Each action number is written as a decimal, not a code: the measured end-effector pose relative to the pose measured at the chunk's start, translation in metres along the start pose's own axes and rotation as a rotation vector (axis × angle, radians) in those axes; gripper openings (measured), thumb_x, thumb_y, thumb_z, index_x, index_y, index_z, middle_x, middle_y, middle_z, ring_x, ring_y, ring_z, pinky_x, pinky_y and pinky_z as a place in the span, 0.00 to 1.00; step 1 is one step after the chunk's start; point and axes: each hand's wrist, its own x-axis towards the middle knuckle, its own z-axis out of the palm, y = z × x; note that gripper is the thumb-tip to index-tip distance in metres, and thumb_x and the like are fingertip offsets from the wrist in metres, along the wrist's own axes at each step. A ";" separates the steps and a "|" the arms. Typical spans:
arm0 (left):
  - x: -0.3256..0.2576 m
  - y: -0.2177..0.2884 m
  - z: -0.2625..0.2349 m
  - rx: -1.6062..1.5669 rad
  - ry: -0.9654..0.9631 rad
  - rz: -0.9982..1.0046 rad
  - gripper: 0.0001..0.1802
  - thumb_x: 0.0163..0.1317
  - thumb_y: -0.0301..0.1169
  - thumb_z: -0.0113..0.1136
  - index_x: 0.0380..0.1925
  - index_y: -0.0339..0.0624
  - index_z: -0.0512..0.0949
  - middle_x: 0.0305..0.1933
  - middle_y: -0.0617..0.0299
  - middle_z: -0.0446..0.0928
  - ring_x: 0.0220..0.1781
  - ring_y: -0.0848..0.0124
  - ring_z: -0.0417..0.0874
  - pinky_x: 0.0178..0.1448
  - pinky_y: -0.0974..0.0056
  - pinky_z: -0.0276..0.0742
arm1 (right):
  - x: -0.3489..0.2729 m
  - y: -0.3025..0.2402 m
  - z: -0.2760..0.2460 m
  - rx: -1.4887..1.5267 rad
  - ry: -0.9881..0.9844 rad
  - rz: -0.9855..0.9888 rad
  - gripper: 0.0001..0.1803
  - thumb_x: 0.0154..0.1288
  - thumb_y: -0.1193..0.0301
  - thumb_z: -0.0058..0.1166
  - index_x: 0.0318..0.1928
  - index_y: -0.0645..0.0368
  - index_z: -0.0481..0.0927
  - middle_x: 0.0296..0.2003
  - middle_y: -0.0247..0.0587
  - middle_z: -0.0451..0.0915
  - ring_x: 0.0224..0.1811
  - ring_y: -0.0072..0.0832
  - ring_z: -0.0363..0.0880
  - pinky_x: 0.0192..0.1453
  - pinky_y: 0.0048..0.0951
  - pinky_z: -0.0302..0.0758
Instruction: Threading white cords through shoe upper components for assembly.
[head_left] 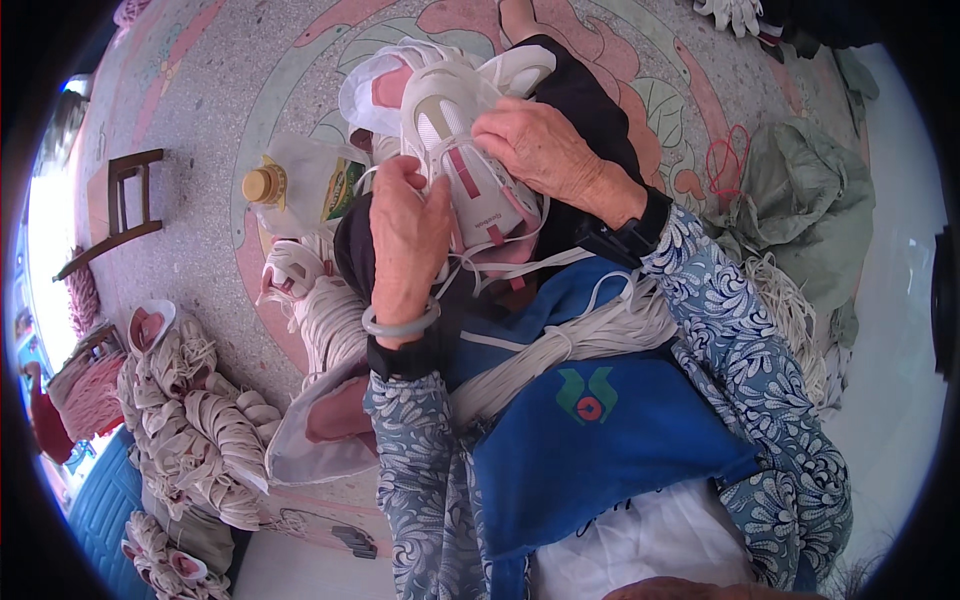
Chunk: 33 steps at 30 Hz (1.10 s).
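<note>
A white-and-pink shoe upper (478,195) rests on my lap, its tongue and eyelet rows between my hands. My left hand (408,235) is closed at its left edge, and a thin white shoelace (366,180) loops out beside the fingertips. On the right side, my right hand (540,155) pinches at the lacing, its fingertips partly hidden against the upper. More white-and-pink uppers (385,90) lie just beyond, on my knees. Across my blue apron (600,460) stretches a tied bundle of white laces (570,345).
At the left stands a clear plastic jug (300,190) with a yellow cap. Stacked, lace-wrapped uppers (200,410) lie at the lower left, near a small wooden stool (125,205). To the right are a grey-green sack (805,200) and loose laces (785,310).
</note>
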 end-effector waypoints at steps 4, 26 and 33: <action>0.003 -0.004 0.003 0.006 -0.310 -0.137 0.19 0.56 0.34 0.61 0.43 0.30 0.71 0.30 0.52 0.77 0.34 0.60 0.81 0.39 0.60 0.74 | 0.000 0.001 0.004 -0.093 -0.054 -0.011 0.08 0.61 0.69 0.49 0.31 0.60 0.77 0.29 0.45 0.73 0.33 0.46 0.78 0.38 0.42 0.76; 0.069 -0.039 0.019 -0.230 -0.373 -0.346 0.35 0.50 0.47 0.68 0.47 0.27 0.72 0.37 0.55 0.76 0.37 0.70 0.76 0.42 0.65 0.73 | 0.021 0.002 -0.002 -0.141 -0.347 -0.221 0.04 0.53 0.75 0.53 0.28 0.65 0.76 0.30 0.50 0.73 0.34 0.46 0.79 0.36 0.40 0.77; 0.074 -0.039 0.014 -0.616 -0.553 -0.373 0.30 0.55 0.42 0.67 0.49 0.28 0.72 0.41 0.57 0.77 0.40 0.72 0.77 0.46 0.67 0.74 | 0.009 0.006 -0.005 0.125 -0.212 -0.072 0.05 0.58 0.71 0.52 0.30 0.60 0.78 0.29 0.46 0.72 0.34 0.43 0.78 0.37 0.36 0.75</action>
